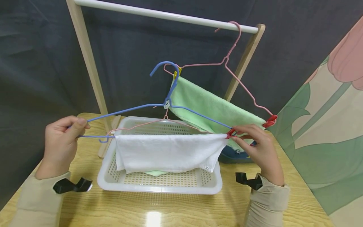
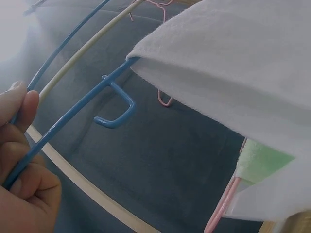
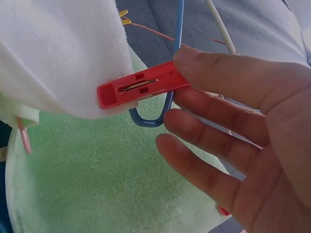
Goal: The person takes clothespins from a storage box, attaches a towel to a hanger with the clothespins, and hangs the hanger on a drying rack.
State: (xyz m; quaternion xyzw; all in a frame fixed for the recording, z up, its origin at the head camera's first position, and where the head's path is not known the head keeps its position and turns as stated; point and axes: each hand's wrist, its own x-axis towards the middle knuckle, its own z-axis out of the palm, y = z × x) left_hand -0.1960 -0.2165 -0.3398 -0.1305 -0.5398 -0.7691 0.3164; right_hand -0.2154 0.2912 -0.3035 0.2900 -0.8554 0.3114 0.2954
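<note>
White towel (image 1: pixel 170 153) draped over the lower bar of a blue hanger (image 1: pixel 127 110), and here it hangs, between the two hands and above the white plastic basket (image 1: pixel 158 189). Left hand (image 1: pixel 60 145) on the hanger's end: thumb and forefinger pinch the sloping arm, other fingers curl round the lower bar. At the opposite end, right hand (image 1: pixel 262 146), thumb and forefinger close together on a red clothespin (image 3: pixel 141 85), remaining fingers apart; the peg's tip lies over the towel's corner, though how firmly it bites is hard to tell from here. Underneath, the basket sits on the wood-grain table (image 1: pixel 113 208), pale green cloth (image 1: pixel 156 173) peeking below the towel's edge. Just behind, a thin pink hanger (image 1: pixel 148 123), partly hidden. Farther back on the right, a green towel (image 1: pixel 215 101), pegged by a yellow clothespin (image 1: pixel 178 72) and a second red clothespin (image 1: pixel 270 121) to another pink hanger (image 1: pixel 225 60), hooked over a white rail (image 1: pixel 167 15). Behind everything, a dark curtain (image 1: pixel 141 41).
</note>
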